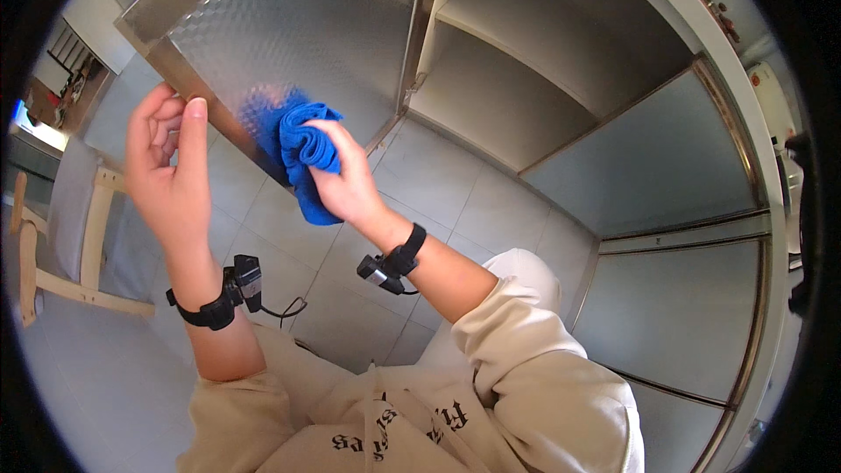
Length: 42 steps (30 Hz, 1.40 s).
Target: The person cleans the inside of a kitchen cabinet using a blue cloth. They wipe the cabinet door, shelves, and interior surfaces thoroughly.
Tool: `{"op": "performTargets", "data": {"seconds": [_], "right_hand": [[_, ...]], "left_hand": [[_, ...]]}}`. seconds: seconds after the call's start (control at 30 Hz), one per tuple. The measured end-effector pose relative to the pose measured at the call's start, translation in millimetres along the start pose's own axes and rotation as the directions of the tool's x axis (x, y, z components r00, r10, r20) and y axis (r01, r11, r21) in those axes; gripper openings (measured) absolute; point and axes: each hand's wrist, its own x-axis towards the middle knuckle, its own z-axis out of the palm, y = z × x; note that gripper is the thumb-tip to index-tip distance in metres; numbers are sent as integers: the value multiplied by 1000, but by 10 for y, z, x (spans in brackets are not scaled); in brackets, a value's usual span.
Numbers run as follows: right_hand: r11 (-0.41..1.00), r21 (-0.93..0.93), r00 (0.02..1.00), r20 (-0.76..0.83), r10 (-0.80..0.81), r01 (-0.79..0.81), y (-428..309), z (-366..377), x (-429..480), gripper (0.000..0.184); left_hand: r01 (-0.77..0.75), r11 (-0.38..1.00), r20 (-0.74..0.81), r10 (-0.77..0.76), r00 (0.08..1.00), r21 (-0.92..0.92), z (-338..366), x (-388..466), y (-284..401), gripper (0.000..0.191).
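Observation:
A cabinet door with a textured glass pane [295, 33] and a metal frame stands swung out at the upper left. My right hand [345, 177] grips a bunched blue cloth [309, 144] against the lower part of the pane, where the cloth's blue reflection shows. At the door's outer edge, my left hand [171, 151] has its fingertips on the metal frame [190, 89], thumb up and fingers curled; part of its grip is hidden behind the frame. Both wrists wear black straps with small devices, and a cable hangs from each.
The opened cabinet [499, 85] shows a pale shelf inside. Closed glass-fronted doors [670, 309] with metal trim run down the right. A wooden chair [92, 236] with a grey cushion stands at the left. Grey floor tiles [433, 164] lie below the door.

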Motion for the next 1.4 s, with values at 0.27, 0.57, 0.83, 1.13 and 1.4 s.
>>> {"op": "performTargets", "data": {"seconds": [0.27,0.57,0.83,1.13,1.4], "right_hand": [[941,207,964,53,261,-266,-11,-302,232,25],[755,396,852,270,448,-522,-478,-905,638,34],[549,488,714,266,648,-679,-508,-1468,468,46],[428,532,648,343,680,-731,-137,-1629,317,65],[352,472,555,413,722,-808,25,-1782,298,69]], "left_hand": [[-195,979,-61,199,978,66,33,91,160,41],[-325,879,401,453,796,-348,257,-274,283,30],[752,546,706,-361,609,-370,1208,-1110,-560,68],[968,33,905,-347,244,-248,1163,-1325,-1128,84],[943,-182,875,-453,170,-277,1206,-1380,-1059,92]]}}
